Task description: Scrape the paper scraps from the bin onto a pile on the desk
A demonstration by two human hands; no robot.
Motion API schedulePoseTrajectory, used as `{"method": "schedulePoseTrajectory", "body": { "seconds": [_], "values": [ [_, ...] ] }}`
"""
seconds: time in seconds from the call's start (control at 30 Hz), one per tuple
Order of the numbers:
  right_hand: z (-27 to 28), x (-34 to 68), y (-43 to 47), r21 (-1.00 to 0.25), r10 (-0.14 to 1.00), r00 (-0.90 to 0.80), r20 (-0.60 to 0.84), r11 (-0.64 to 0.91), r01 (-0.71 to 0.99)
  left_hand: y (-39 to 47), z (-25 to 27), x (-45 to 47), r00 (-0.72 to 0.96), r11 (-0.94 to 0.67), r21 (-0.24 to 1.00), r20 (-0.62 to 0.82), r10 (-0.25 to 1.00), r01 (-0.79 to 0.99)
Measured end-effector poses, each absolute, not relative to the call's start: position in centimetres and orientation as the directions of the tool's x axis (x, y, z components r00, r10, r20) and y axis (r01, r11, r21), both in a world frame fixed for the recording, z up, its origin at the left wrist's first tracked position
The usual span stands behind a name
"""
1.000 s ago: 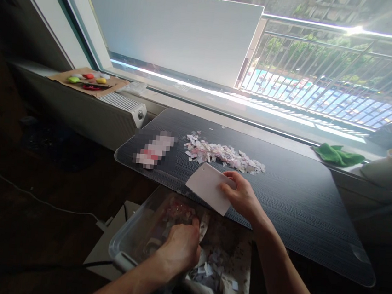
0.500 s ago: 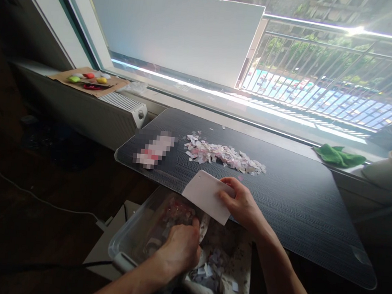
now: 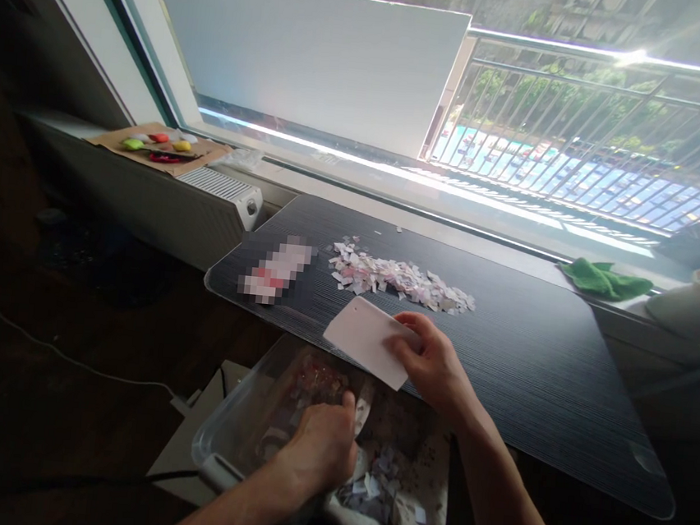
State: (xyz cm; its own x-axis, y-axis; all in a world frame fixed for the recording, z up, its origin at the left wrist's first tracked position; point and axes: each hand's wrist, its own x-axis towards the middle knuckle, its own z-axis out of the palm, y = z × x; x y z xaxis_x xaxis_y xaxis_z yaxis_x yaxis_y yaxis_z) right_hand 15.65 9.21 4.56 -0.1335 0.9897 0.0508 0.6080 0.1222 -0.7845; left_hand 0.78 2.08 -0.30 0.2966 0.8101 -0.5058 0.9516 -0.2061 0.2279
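In the head view, my right hand (image 3: pixel 433 360) grips a white card (image 3: pixel 367 338) with a small hole near its far corner. The card is held at the table's near edge, in front of a pile of small paper scraps (image 3: pixel 398 274). My left hand (image 3: pixel 326 442) is closed at a clear plastic bin (image 3: pixel 216 423), with a fold of pale speckled cloth (image 3: pixel 364 404) at its thumb; its fingertips are hidden. More paper scraps (image 3: pixel 375 484) lie on the cloth beside that hand. Reddish bits in clear plastic (image 3: pixel 318 375) show inside the bin.
A blurred-out pink and white item (image 3: pixel 278 268) lies at the left of the dark table (image 3: pixel 537 371). A green cloth (image 3: pixel 605 279) and a pale container (image 3: pixel 699 300) stand by the window. Coloured objects on brown paper (image 3: pixel 157 145) rest above the radiator (image 3: pixel 224 188).
My right hand has raised the card slightly, up and toward the scrap pile. My left hand stays nearly still at the bin.
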Motion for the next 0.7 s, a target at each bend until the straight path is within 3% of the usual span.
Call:
{"method": "schedulePoseTrajectory", "body": {
  "seconds": [0.17, 0.37, 0.7],
  "values": [
    [5.6, 20.5, 9.8, -0.648, 0.955, 0.147, 0.258, 0.058, 0.760, 1.9, -0.7, -0.3, 0.271, -0.180, 0.221, -0.515, 0.813, 0.958],
    [5.6, 24.6, 11.4, -0.548, 0.914, 0.207, 0.349, 0.020, 0.836, 2.1, -1.2, -1.6, 0.238, -0.172, 0.172, -0.514, 0.824, 0.970],
    [4.9, 24.2, 11.3, -0.685, 0.946, 0.108, 0.306, 0.140, 0.715, 2.8, 0.1, -1.1, 0.213, -0.147, 0.158, -0.585, 0.782, 0.976]
  ]
}}
